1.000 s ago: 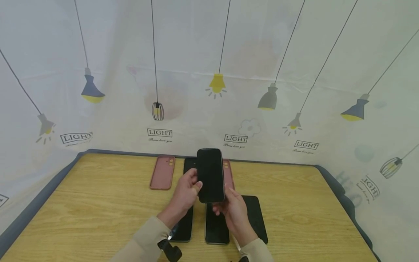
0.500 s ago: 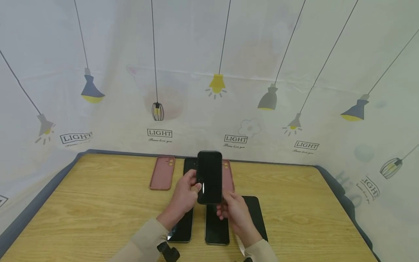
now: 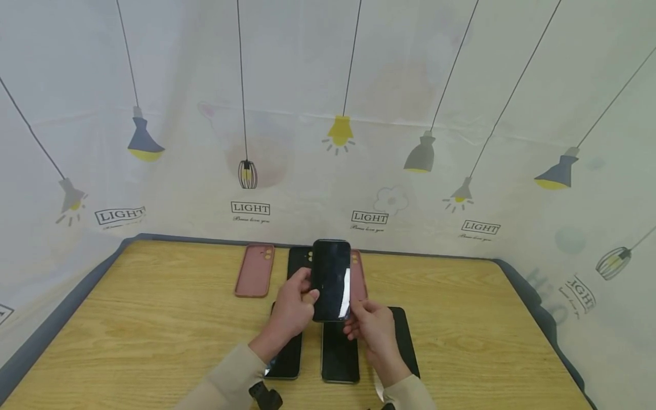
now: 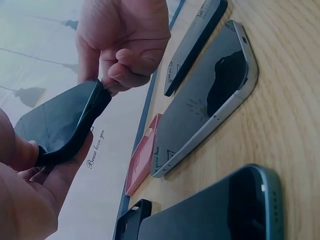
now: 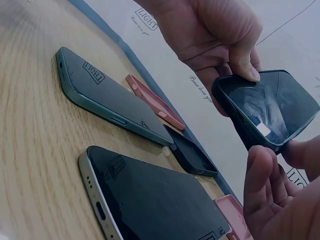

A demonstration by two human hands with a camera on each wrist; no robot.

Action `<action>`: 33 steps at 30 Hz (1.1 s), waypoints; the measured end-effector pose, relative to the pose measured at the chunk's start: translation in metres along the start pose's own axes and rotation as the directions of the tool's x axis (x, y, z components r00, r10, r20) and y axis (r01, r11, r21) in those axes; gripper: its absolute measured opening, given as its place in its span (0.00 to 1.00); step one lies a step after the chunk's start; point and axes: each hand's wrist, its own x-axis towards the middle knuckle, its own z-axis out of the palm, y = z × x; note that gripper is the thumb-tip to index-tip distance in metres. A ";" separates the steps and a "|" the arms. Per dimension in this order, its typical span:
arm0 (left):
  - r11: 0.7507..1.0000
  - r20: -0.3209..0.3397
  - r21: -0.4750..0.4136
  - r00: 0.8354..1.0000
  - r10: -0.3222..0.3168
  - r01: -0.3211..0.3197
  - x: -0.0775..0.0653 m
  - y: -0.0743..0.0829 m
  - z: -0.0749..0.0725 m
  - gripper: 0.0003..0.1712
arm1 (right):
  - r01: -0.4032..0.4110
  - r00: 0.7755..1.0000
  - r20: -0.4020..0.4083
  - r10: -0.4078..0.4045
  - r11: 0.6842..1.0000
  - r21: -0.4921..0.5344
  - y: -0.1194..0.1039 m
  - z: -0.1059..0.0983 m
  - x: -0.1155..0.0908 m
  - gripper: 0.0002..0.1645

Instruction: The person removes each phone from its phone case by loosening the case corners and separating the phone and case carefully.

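Note:
A smartphone (image 3: 330, 279) with a dark screen is held up over the table, in a black phone case (image 4: 104, 102). My left hand (image 3: 291, 307) grips its left side, with the thumb on the front edge and the fingers behind. At the lower right corner, my right hand (image 3: 374, 330) pinches the case, its other fingers curled. Along the long side nearest the right hand, a narrow gap shows between phone and case in the right wrist view. Below the hands lie a green-edged phone (image 5: 110, 95) and a white-edged phone (image 5: 155, 195), both screen up.
Two pink phone cases (image 3: 254, 270) (image 3: 359, 276) lie toward the table's back edge, with another black case (image 5: 190, 152) between them. A third dark phone (image 3: 405, 341) lies to the right, partly behind my right forearm. A printed curtain (image 3: 328, 68) hangs behind the wooden table (image 3: 487, 336).
The held phone has come down a little and turned, so a bright reflection now shows on its screen. My right hand has shifted slightly right and down along with the lower corner.

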 end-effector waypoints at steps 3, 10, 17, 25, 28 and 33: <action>1.000 -0.009 0.022 1.000 0.002 -0.002 0.000 -0.001 0.002 0.15 | 0.028 0.999 -0.033 -0.028 1.000 -0.002 -0.001 0.001 -0.001 0.16; 0.999 -0.025 0.040 1.000 -0.008 0.009 0.001 -0.003 0.001 0.13 | 0.116 0.991 -0.055 -0.121 0.990 -0.075 -0.005 0.005 -0.007 0.21; 0.998 -0.035 0.042 0.999 -0.038 0.040 0.002 -0.003 0.000 0.12 | 0.148 0.989 0.000 -0.149 0.979 -0.142 -0.007 0.005 -0.010 0.18; 0.997 -0.031 0.059 0.999 -0.038 0.040 0.003 -0.002 0.001 0.13 | 0.185 0.983 0.065 -0.173 0.927 -0.325 -0.009 0.005 -0.011 0.15; 0.997 -0.019 0.069 0.999 -0.044 0.045 0.003 -0.002 0.001 0.13 | 0.184 0.983 0.068 -0.171 0.911 -0.370 -0.010 0.004 -0.012 0.15; 0.996 0.001 0.076 0.999 -0.039 0.039 0.003 -0.005 0.001 0.13 | 0.173 0.985 0.081 -0.153 0.903 -0.394 -0.011 0.003 -0.013 0.15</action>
